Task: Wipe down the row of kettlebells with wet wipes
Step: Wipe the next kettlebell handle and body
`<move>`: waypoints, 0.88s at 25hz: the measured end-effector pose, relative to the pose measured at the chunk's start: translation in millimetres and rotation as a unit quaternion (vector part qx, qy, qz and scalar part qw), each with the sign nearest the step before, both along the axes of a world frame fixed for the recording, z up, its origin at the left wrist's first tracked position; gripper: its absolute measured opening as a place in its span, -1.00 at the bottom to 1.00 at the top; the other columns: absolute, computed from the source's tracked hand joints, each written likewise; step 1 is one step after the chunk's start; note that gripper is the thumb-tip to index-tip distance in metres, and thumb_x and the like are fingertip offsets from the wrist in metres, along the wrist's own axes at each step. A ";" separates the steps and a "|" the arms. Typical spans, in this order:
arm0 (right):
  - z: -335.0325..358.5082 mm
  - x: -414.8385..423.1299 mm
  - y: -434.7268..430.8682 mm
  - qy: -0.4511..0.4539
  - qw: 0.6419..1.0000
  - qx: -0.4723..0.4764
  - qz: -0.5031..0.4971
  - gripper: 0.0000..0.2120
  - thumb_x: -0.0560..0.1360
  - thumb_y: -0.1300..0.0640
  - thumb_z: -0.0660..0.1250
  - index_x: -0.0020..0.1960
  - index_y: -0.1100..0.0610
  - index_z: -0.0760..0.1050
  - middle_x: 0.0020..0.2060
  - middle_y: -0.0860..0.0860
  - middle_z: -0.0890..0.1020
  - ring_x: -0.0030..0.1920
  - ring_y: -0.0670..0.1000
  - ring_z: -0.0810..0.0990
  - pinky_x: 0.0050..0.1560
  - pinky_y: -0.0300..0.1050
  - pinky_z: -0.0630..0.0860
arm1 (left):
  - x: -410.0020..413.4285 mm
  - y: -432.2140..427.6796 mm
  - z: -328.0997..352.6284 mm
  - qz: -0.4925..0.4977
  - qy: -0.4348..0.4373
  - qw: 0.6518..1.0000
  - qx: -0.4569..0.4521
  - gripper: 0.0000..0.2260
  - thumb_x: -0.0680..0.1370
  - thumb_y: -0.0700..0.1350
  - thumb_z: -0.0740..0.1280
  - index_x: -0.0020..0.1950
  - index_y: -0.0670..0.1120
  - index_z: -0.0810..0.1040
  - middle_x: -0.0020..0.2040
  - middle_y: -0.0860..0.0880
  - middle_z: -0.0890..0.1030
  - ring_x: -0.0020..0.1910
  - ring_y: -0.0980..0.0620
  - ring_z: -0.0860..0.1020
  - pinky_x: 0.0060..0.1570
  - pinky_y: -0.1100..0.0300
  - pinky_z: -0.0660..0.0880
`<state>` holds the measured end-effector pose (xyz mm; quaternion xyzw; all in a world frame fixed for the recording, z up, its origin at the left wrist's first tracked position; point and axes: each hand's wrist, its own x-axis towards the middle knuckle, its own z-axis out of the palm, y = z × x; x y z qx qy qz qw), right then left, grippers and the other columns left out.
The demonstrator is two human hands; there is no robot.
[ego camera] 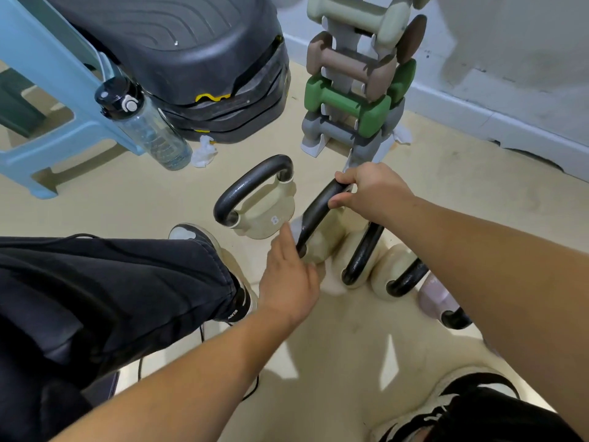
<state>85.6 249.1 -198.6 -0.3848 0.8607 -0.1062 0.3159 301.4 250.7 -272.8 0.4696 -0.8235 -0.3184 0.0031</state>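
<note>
Several kettlebells with black handles stand in a row on the beige floor. The first cream kettlebell (pixel 261 215), marked 8, stands free at the far end. My right hand (pixel 373 193) grips the handle of the second cream kettlebell (pixel 318 244) and tilts it. My left hand (pixel 287 279) presses flat against that kettlebell's side, with a pale bit of wet wipe (pixel 295 225) showing at its fingertips. Nearer lie a third kettlebell (pixel 363 250), a fourth (pixel 398 275) and a pinkish one (pixel 435 298), partly hidden by my right forearm.
A rack of dumbbells (pixel 350 90) stands just behind the row. A water bottle (pixel 149 129), a blue stool (pixel 47 90) and black step platforms (pixel 197 59) sit at the left. Crumpled wipes (pixel 204 153) lie on the floor. My shoe (pixel 236 275) is beside the first kettlebell.
</note>
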 end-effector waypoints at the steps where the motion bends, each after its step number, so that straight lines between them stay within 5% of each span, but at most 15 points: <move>1: -0.7 0.0 0.2 -0.003 1.000 -0.002 -0.002 -0.40 0.43 -0.19 0.50 0.43 -0.16 0.46 0.28 0.00 0.57 0.26 0.09 0.54 0.24 0.01 0.52 | -0.6 8.7 -2.9 0.021 0.000 1.000 0.003 -0.22 0.59 -0.05 0.26 0.65 -0.17 -0.14 0.49 -0.18 0.25 0.44 -0.17 0.32 0.40 -0.06 0.37; 3: -0.8 -0.9 1.4 -0.008 1.000 -0.008 -0.001 -0.42 0.42 -0.17 0.51 0.41 -0.14 0.49 0.28 -0.02 0.58 0.27 0.08 0.54 0.25 0.00 0.51 | -25.1 5.6 3.5 0.022 -0.002 1.000 -0.001 -0.23 0.60 -0.05 0.24 0.64 -0.23 -0.15 0.54 -0.23 0.18 0.50 -0.21 0.23 0.50 -0.06 0.25; 7: 2.3 -13.6 2.1 -0.016 0.999 -0.023 0.039 -0.65 0.53 0.06 0.39 0.31 -0.08 0.59 0.24 -0.04 0.63 0.23 0.04 0.56 0.24 -0.08 0.51 | -58.2 -24.5 19.1 -0.154 -0.048 0.978 -0.130 -0.34 0.67 0.04 0.13 0.65 -0.21 -0.06 0.62 -0.23 0.11 0.60 -0.25 0.08 0.57 -0.08 0.10; 10: 3.7 -22.7 5.5 -0.045 0.998 -0.033 0.035 -0.59 0.58 0.23 0.24 0.37 -0.03 0.55 0.28 -0.04 0.62 0.27 0.04 0.54 0.21 -0.20 0.43 | -40.8 -29.0 13.7 -0.288 -0.068 0.915 -0.273 -0.48 0.71 0.01 -0.02 0.62 -0.22 0.21 0.63 -0.21 0.19 0.62 -0.25 0.10 0.56 -0.14 0.18; 12: 1.6 -22.8 5.4 -0.039 0.998 -0.033 0.031 -0.61 0.55 0.28 0.21 0.32 0.07 0.59 0.26 0.05 0.63 0.26 0.13 0.56 0.28 -0.07 0.50 | -40.4 -36.5 14.5 -0.329 0.009 0.902 -0.280 -0.62 0.70 -0.07 0.06 0.43 -0.16 0.47 0.46 -0.17 0.44 0.48 -0.19 0.36 0.36 -0.11 0.42; 15: -1.4 -18.8 2.6 -0.037 0.998 -0.035 0.034 -0.71 0.48 0.30 0.20 0.10 0.17 0.61 0.05 0.14 0.67 0.08 0.20 0.60 0.12 0.01 0.59 | -57.5 -48.8 20.7 -0.226 0.068 0.951 -0.197 -0.71 0.61 -0.17 0.24 0.34 -0.09 0.47 0.17 -0.08 0.50 0.09 -0.14 0.49 -0.10 -0.06 0.53; 18: -2.1 -20.8 0.7 -0.053 0.998 -0.041 0.004 -0.73 0.47 0.31 0.21 0.10 0.22 0.59 0.01 0.14 0.65 0.06 0.23 0.60 0.07 -0.01 0.58 | -69.3 -44.2 15.0 -0.150 -0.045 0.970 -0.186 -0.53 0.56 -0.27 0.22 0.48 -0.28 0.33 0.18 -0.24 0.53 0.07 -0.25 0.50 -0.09 0.01 0.42; 22: -10.0 -40.1 1.0 -0.017 0.999 -0.019 -0.029 -0.85 0.44 0.32 0.17 -0.15 0.16 0.49 -0.20 0.10 0.52 -0.13 0.19 0.48 -0.26 -0.07 0.48 | -109.6 -51.3 16.7 -0.229 -0.240 0.894 -0.302 -0.61 0.39 -0.27 0.15 0.18 -0.31 0.52 -0.10 -0.17 0.57 -0.24 -0.12 0.59 -0.38 0.14 0.25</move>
